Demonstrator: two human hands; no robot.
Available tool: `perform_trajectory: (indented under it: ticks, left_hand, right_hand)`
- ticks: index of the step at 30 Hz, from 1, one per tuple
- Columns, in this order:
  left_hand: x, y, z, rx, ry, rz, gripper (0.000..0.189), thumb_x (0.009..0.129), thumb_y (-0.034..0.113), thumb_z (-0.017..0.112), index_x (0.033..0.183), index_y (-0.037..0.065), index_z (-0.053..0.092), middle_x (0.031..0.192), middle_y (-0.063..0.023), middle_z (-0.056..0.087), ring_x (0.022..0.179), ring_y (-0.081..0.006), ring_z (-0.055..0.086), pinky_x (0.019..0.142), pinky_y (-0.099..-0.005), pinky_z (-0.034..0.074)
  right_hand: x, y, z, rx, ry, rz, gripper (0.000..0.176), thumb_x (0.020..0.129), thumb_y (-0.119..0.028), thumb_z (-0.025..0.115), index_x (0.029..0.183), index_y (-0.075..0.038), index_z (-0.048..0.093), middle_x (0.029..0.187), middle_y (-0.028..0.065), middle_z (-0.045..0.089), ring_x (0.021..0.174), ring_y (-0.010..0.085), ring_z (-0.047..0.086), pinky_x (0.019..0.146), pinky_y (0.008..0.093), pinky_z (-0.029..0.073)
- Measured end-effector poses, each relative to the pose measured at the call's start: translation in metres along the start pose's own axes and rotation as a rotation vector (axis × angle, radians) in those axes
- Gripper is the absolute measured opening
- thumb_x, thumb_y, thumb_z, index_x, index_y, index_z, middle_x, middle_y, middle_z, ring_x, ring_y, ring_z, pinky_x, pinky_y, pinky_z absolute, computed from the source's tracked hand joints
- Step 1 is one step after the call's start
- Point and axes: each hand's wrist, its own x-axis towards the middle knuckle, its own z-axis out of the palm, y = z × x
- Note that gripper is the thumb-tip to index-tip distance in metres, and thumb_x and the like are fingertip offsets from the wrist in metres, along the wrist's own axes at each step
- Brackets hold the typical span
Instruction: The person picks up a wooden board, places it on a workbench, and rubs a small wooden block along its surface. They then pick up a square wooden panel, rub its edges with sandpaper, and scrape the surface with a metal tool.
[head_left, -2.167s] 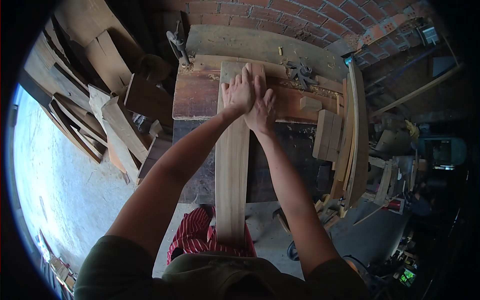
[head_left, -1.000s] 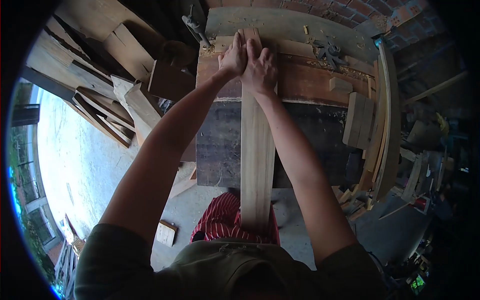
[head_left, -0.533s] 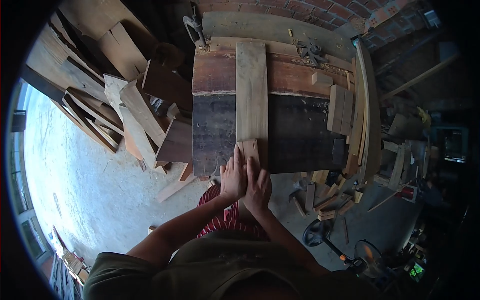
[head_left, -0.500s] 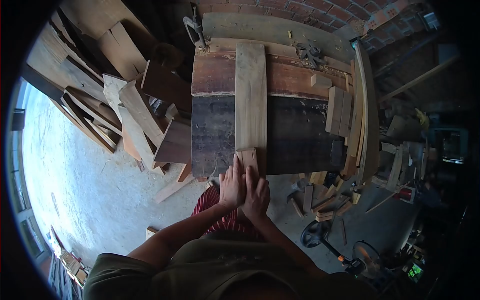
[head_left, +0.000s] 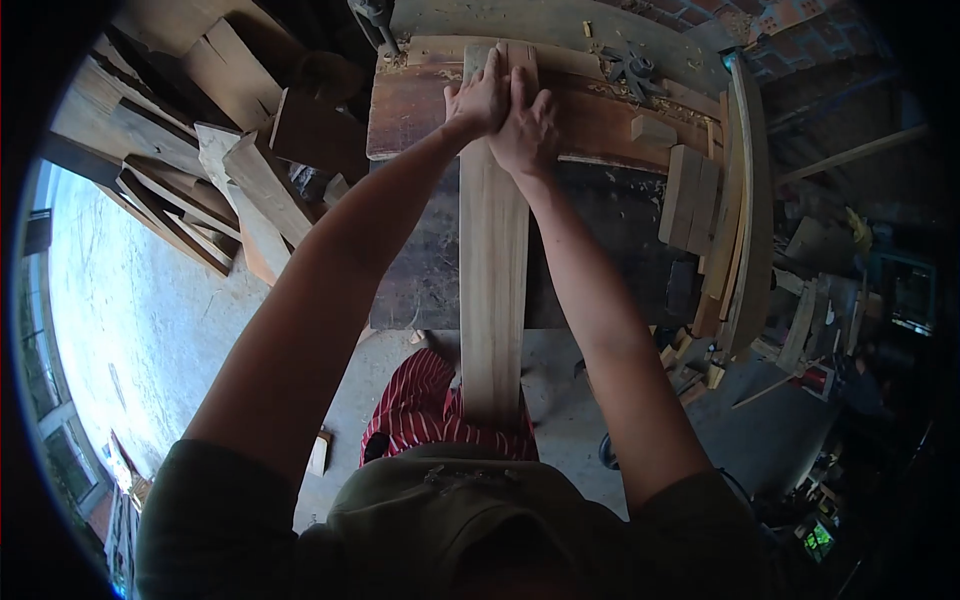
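Observation:
A long pale board [head_left: 492,270] lies lengthwise over the dark workbench [head_left: 410,265], its near end over the red striped trousers. At its far end, a small wooden block [head_left: 518,56] rests on top. Both arms reach forward to it. My left hand [head_left: 480,102] lies on the block's left side, some fingers pointing ahead. Just beside it, my right hand [head_left: 527,128] has its fingers bent around the block's near part. The hands touch each other, and the block's near end is hidden beneath them.
A clamp [head_left: 375,22] stands at the bench's far left corner. Wood shavings and a dark metal tool [head_left: 634,70] lie at the far right. Short blocks [head_left: 688,198] and long strips [head_left: 745,210] line the right edge. Planks [head_left: 270,190] lean at left.
Both hands have moved forward with the small block, from the bench's near edge to the far edge. The arms are now stretched out, and the long board reaches closer to the body.

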Motion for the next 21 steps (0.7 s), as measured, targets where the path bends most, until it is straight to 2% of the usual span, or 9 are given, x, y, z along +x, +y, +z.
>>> perform_trajectory:
  ticks: [2,5,6,9,10,11,15,18,21]
  left_hand:
    - [0.010,0.001,0.002,-0.014,-0.005,-0.040,0.068,0.102,0.047,0.032,0.158,0.015,0.013,0.143,-0.0143,0.051,0.131,-0.0304,0.049,0.104,-0.0507,0.030]
    - [-0.046,0.002,0.003,-0.016,-0.018,-0.032,0.068,0.101,0.045,0.033,0.158,0.014,0.013,0.142,-0.0151,0.052,0.131,-0.0300,0.050,0.104,-0.0492,0.030]
    - [-0.068,-0.016,0.021,0.114,-0.010,0.081,0.069,0.101,0.043,0.036,0.158,0.011,0.012,0.140,-0.0158,0.053,0.129,-0.0299,0.051,0.103,-0.0467,0.031]
    - [-0.200,-0.010,0.015,0.002,-0.062,0.007,0.069,0.102,0.037,0.038,0.158,0.007,0.011,0.128,-0.0169,0.057,0.117,-0.0306,0.054,0.098,-0.0440,0.034]
    - [-0.244,-0.022,0.029,-0.020,-0.004,0.047,0.069,0.102,0.036,0.038,0.157,0.004,0.011,0.123,-0.0171,0.057,0.112,-0.0310,0.054,0.096,-0.0439,0.034]
    - [-0.285,-0.024,0.025,-0.049,-0.110,-0.013,0.071,0.102,0.036,0.040,0.157,0.001,0.011,0.123,-0.0182,0.056,0.112,-0.0312,0.054,0.095,-0.0439,0.034]
    - [-0.417,-0.049,0.034,-0.030,-0.207,-0.003,0.084,0.100,0.042,0.044,0.155,-0.004,0.001,0.122,-0.0176,0.055,0.112,-0.0295,0.055,0.095,-0.0416,0.035]
    - [-0.425,-0.063,0.039,-0.037,-0.303,0.031,0.084,0.099,0.039,0.045,0.155,-0.006,0.000,0.122,-0.0174,0.055,0.112,-0.0285,0.055,0.095,-0.0403,0.035]
    - [-0.379,-0.052,0.028,-0.057,-0.179,0.039,0.082,0.100,0.037,0.045,0.155,-0.006,0.002,0.119,-0.0174,0.055,0.109,-0.0281,0.055,0.095,-0.0396,0.036]
  right_hand:
    - [0.000,0.001,0.002,-0.033,0.044,-0.015,0.073,0.082,-0.032,0.068,0.146,-0.014,0.038,0.107,0.0203,0.049,0.101,0.0394,0.056,0.079,0.0485,0.052]
    - [-0.043,0.000,-0.012,-0.030,0.081,-0.049,0.074,0.080,-0.029,0.069,0.146,-0.011,0.040,0.104,0.0198,0.050,0.097,0.0375,0.057,0.078,0.0450,0.052]
    - [-0.073,-0.002,-0.020,0.008,0.063,-0.064,0.076,0.079,-0.028,0.070,0.147,-0.011,0.039,0.103,0.0198,0.050,0.097,0.0374,0.056,0.078,0.0444,0.051]
    - [-0.182,-0.016,-0.059,0.000,-0.078,-0.038,0.083,0.076,-0.026,0.073,0.149,-0.010,0.037,0.101,0.0197,0.049,0.094,0.0364,0.055,0.076,0.0450,0.050]
    - [-0.220,-0.021,-0.069,-0.009,-0.123,-0.040,0.085,0.075,-0.025,0.074,0.149,-0.010,0.036,0.100,0.0197,0.048,0.093,0.0362,0.055,0.075,0.0457,0.050]
    - [-0.260,-0.026,-0.075,-0.017,-0.162,-0.030,0.086,0.076,-0.025,0.074,0.151,-0.011,0.034,0.101,0.0197,0.047,0.093,0.0369,0.055,0.076,0.0457,0.051]
    - [-0.379,-0.032,-0.098,0.030,-0.274,-0.048,0.084,0.078,-0.026,0.072,0.151,-0.011,0.034,0.103,0.0206,0.047,0.092,0.0388,0.056,0.077,0.0460,0.052]
    - [-0.396,-0.026,-0.091,0.091,-0.259,-0.082,0.083,0.078,-0.026,0.072,0.151,-0.011,0.034,0.108,0.0218,0.046,0.093,0.0395,0.056,0.075,0.0461,0.052]
    - [-0.345,-0.022,-0.083,0.046,-0.255,-0.134,0.085,0.078,-0.026,0.073,0.151,-0.012,0.032,0.110,0.0219,0.045,0.096,0.0393,0.056,0.074,0.0463,0.053]
